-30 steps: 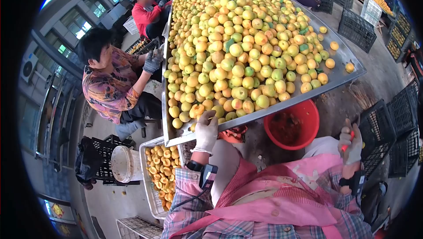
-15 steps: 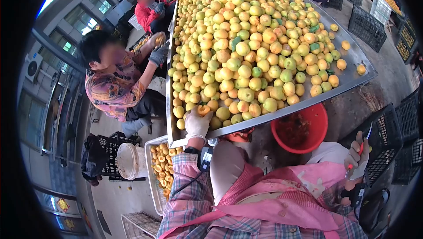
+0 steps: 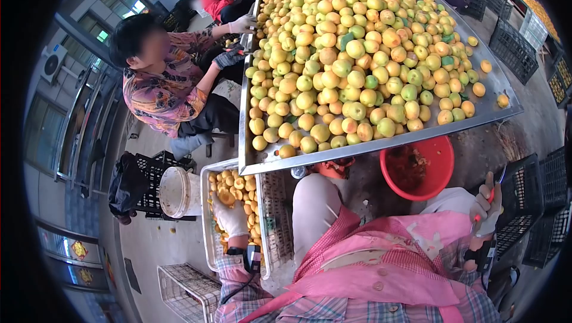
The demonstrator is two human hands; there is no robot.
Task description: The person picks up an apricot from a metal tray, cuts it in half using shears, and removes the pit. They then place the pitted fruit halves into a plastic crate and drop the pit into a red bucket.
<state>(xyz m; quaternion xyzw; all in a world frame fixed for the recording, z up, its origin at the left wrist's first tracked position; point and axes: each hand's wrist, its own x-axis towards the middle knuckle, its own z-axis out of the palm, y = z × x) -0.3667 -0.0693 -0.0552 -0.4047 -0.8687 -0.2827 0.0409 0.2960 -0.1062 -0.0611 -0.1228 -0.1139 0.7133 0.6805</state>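
My left hand (image 3: 231, 219), in a whitish glove, is over the white crate (image 3: 266, 233) of halved apricots (image 3: 251, 204). At its fingertips sits an opened apricot half (image 3: 226, 196), its fingers curled around it. My right hand (image 3: 490, 211), gloved too, is off to the right beside my lap and closed on a knife with a red handle (image 3: 491, 195). The thin blade points up and away. Whole yellow-green apricots (image 3: 357, 73) are heaped on the metal-edged table (image 3: 381, 145) in front of me.
Under the table edge stands a red basin (image 3: 444, 171) with scraps inside. A white bucket (image 3: 176, 192) and black crates (image 3: 521, 189) flank me. A co-worker in a patterned shirt (image 3: 164, 99) sits at the table's left side; another in red (image 3: 220, 1) is farther back.
My left hand has moved from the table's near left corner down and left to the crate, with the apricot half. My right hand still holds the knife. The camera view has shifted slightly.
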